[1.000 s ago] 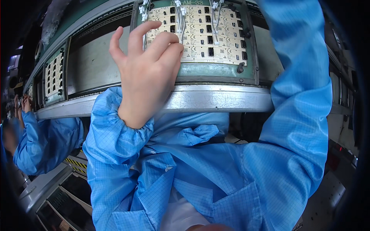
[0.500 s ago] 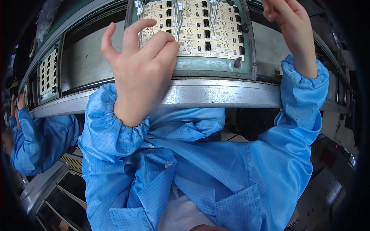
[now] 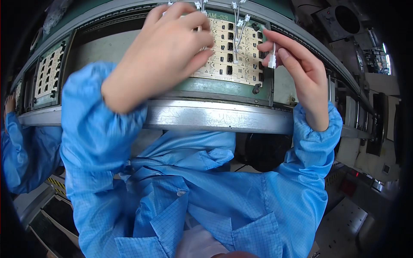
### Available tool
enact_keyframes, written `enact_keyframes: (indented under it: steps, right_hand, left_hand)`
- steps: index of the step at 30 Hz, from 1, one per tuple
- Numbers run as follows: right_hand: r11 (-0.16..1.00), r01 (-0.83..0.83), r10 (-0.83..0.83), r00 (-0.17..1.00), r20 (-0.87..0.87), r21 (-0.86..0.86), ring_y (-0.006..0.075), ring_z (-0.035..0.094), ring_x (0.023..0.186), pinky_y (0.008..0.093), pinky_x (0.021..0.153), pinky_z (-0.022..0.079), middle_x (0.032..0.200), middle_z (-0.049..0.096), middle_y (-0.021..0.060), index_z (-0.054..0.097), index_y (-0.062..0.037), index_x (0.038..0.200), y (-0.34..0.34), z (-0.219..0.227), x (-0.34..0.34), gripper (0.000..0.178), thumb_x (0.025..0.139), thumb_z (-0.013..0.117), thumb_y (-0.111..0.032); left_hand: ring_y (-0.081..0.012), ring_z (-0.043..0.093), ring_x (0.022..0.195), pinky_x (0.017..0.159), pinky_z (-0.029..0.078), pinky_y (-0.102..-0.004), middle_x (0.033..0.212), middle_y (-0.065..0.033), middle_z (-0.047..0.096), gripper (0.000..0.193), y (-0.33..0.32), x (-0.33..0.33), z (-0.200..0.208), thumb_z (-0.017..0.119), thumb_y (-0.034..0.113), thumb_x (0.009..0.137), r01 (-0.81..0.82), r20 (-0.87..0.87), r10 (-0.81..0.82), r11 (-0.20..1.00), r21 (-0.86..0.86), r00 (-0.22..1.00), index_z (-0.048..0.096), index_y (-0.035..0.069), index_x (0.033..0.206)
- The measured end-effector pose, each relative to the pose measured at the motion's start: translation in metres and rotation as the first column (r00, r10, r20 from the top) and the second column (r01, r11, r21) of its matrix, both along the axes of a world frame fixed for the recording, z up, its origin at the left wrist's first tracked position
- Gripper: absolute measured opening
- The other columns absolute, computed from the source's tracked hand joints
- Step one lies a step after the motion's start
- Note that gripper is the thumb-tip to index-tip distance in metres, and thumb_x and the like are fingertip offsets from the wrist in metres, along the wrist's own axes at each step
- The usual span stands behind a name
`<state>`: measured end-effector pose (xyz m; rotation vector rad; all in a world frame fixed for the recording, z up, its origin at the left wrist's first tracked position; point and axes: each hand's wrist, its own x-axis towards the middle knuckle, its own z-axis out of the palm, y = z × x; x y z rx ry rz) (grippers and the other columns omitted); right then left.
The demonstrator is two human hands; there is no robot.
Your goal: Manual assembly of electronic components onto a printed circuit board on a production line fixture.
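One co-worker is at the far left, one blue sleeve (image 3: 28, 150) raised and one hand (image 3: 9, 105) at the line's edge. Below are two dark trays (image 3: 60, 210). Next along the line comes one small-looking board (image 3: 48, 71), cream with black parts (too small there to count surely).

The left hand (image 3: 165, 51) is over the left part of a second, nearer board (image 3: 219, 71). Its fingers are bent and its thumb is near the fingertips, but blur hides the grip, so I cannot tell whether it holds anything. This board is in one green carrier (image 3: 221, 86), behind one metal rail (image 3: 215, 116). Five large black sockets (image 3: 229, 57) show in its middle column; the right column is partly behind fingers. Several white leads rise from the board (the left hand covers some, so no full count), two of their plugs (image 3: 243, 20) close together right of centre.

At the board's right edge, the right hand (image 3: 303, 69) is half closed, its fingertips gripping one loose lead (image 3: 274, 47), whose one white plug (image 3: 272, 62) hangs below them.
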<state>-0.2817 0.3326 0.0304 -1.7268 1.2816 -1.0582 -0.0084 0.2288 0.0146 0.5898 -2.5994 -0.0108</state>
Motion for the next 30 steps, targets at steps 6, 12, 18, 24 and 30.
enact_keyframes:
  steps: [6, 12, 18, 24, 30]
  right_hand:
    - [0.995, 0.024, -0.049, 0.960, -0.277, -0.093, 0.0195, 0.067, 0.113, 0.0304, 0.101, 0.051, 0.127, 0.069, 0.0157, 0.060, 0.0039, 0.138, 0.009, 0.005, 0.012, 0.038, 0.100, 0.062, 0.000]
    - [0.973, 0.228, -0.222, 0.958, -0.182, 0.015, 0.0144, 0.066, 0.107, 0.0259, 0.090, 0.054, 0.118, 0.070, 0.0113, 0.063, 0.0034, 0.131, 0.013, -0.024, 0.014, 0.035, 0.097, 0.068, -0.003]
    - [0.956, 0.287, -0.289, 0.957, -0.016, -0.055, 0.0122, 0.068, 0.093, 0.0247, 0.079, 0.055, 0.105, 0.069, 0.0071, 0.056, -0.0010, 0.132, 0.002, -0.022, 0.022, 0.035, 0.098, 0.064, 0.001]
    - [0.951, 0.263, -0.261, 0.965, 0.035, -0.164, 0.0184, 0.068, 0.093, 0.0288, 0.089, 0.054, 0.100, 0.066, 0.0093, 0.028, -0.0046, 0.154, -0.008, -0.023, 0.011, 0.062, 0.100, 0.058, 0.002]
    - [0.949, 0.299, -0.312, 0.934, 0.176, 0.097, 0.0080, 0.054, 0.079, 0.0199, 0.071, 0.043, 0.091, 0.058, 0.0003, 0.055, 0.0035, 0.143, -0.025, -0.001, 0.008, 0.051, 0.094, 0.043, 0.002]
  left_hand:
    - [-0.0291, 0.054, 0.115, 0.098, 0.041, -0.0415, 0.106, -0.0078, 0.064, 0.018, -0.015, -0.019, 0.000, 0.070, 0.021, 0.087, 0.179, -0.057, -0.178, 0.984, 0.007, 0.982, 0.071, 0.007, 0.099]
    - [-0.0262, 0.055, 0.118, 0.107, 0.038, -0.0567, 0.104, -0.0054, 0.064, 0.024, 0.000, -0.031, -0.019, 0.068, 0.027, 0.088, 0.282, -0.094, -0.291, 0.954, -0.098, 0.952, 0.071, 0.008, 0.103]
    - [-0.0253, 0.056, 0.117, 0.109, 0.037, -0.0590, 0.103, -0.0040, 0.066, 0.029, 0.009, -0.023, 0.003, 0.068, 0.033, 0.090, 0.241, 0.142, -0.232, 0.969, -0.051, 0.962, 0.071, 0.009, 0.106]
    - [-0.0267, 0.058, 0.114, 0.100, 0.040, -0.0498, 0.113, -0.0061, 0.069, 0.024, -0.025, -0.030, -0.011, 0.067, 0.020, 0.090, 0.103, -0.211, -0.085, 0.992, 0.075, 0.974, 0.072, 0.009, 0.111]
    - [-0.0285, 0.057, 0.120, 0.107, 0.037, -0.0543, 0.114, -0.0057, 0.069, 0.022, -0.015, -0.042, -0.016, 0.066, 0.024, 0.091, 0.111, -0.131, -0.123, 0.989, -0.098, 0.984, 0.076, 0.011, 0.105]
